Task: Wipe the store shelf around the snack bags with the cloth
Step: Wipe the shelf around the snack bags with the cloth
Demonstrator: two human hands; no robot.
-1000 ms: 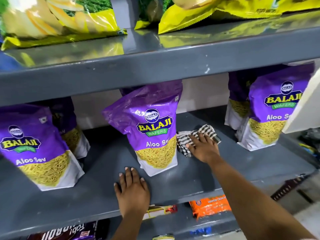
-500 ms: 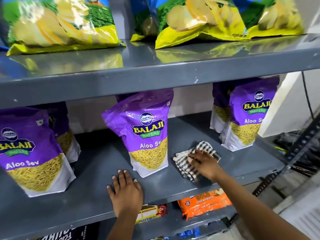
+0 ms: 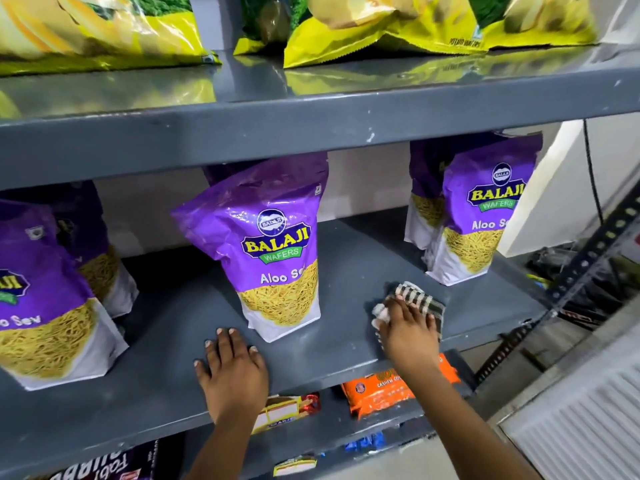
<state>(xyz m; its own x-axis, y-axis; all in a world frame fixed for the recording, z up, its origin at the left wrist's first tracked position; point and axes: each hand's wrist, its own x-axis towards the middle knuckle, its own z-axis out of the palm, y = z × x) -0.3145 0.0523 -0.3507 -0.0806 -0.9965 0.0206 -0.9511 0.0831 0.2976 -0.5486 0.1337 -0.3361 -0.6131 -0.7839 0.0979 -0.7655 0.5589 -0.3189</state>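
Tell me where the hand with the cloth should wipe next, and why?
Probably slide the checked cloth back along the grey shelf, into the bare gap between the middle Aloo Sev bag and the right Aloo Sev bag. The right hand presses it flat near the front edge, and the left hand rests flat on the shelf.

Your grey metal shelf: purple Aloo Sev bag upright mid-shelf, more purple bags toward left end, another pair near right end. Your checked cloth lies near front edge, between middle bag and right pair. Your left hand flat on front edge.
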